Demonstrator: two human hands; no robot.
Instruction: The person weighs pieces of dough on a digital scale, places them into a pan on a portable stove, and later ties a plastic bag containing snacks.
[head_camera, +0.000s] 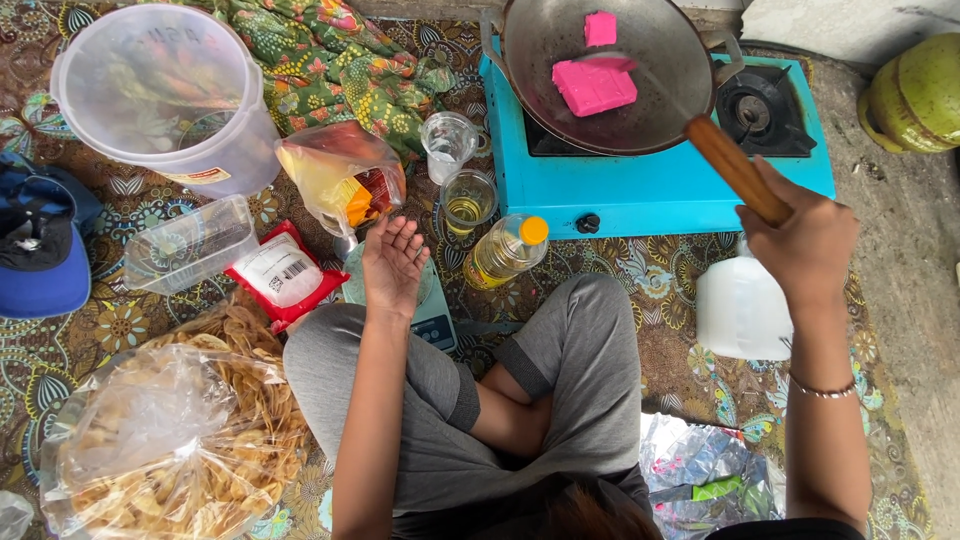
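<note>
Right hand raised, grip on spatula handle; left hand open, palm up

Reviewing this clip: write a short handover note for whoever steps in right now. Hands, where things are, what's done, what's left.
Right hand: gripping the wooden handle of a utensil that reaches into the wok.
Left hand: open, palm up, empty, above the scale.
Wok sits on the blue stove; two pink blocks lie in it, still solid.
Oil bottle and glass of oil stand beside the stove.
Done: blocks in wok. Left: blocks not melted; burner flame cannot be seen.
</note>
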